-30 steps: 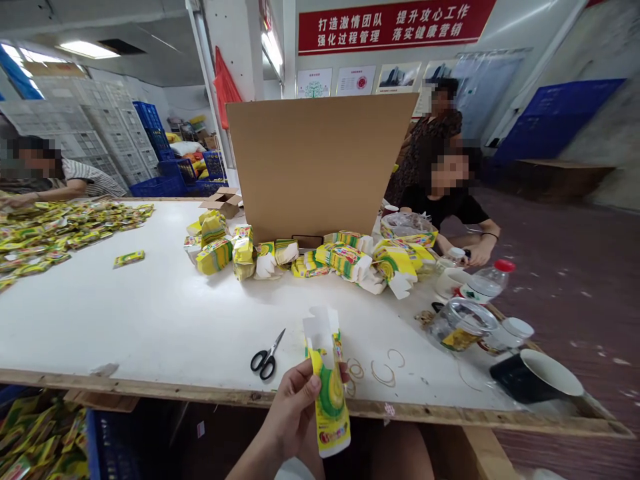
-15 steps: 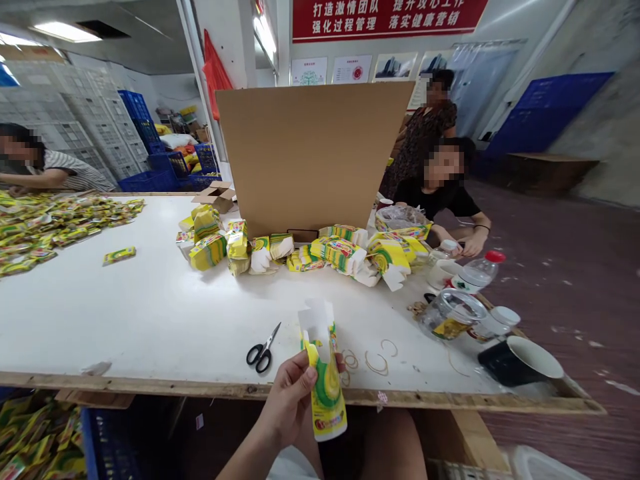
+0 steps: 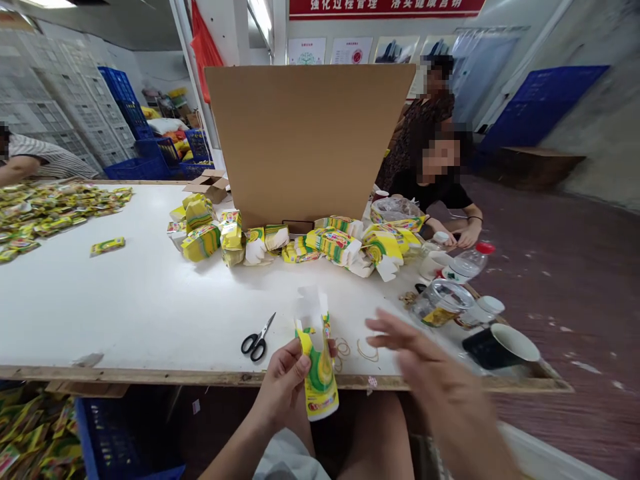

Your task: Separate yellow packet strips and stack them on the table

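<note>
My left hand [image 3: 286, 372] grips a yellow and green printed carton [image 3: 323, 387] near the table's front edge, thumb on its front face. The carton's white flaps stand up at the top end. Over the table to the right, my right hand [image 3: 417, 350] is blurred by motion, its fingers stretched out with nothing seen in them. Several thin rubber bands [image 3: 369, 351] lie on the table between the two hands. Black-handled scissors [image 3: 258, 339] rest left of the carton.
Bundles of flattened cartons [image 3: 333, 245] lie before a large cardboard box [image 3: 310, 147]. A dark cup [image 3: 500, 347], a clear jar [image 3: 443, 303] and bottles line the right edge. Packets [image 3: 60, 207] are heaped at far left; a blue crate [image 3: 120, 437] stands below. Other people sit and stand nearby.
My right hand has come into view from the lower right and is over the table. My left hand still holds the carton, slightly farther left and higher in view. The camera view has shifted.
</note>
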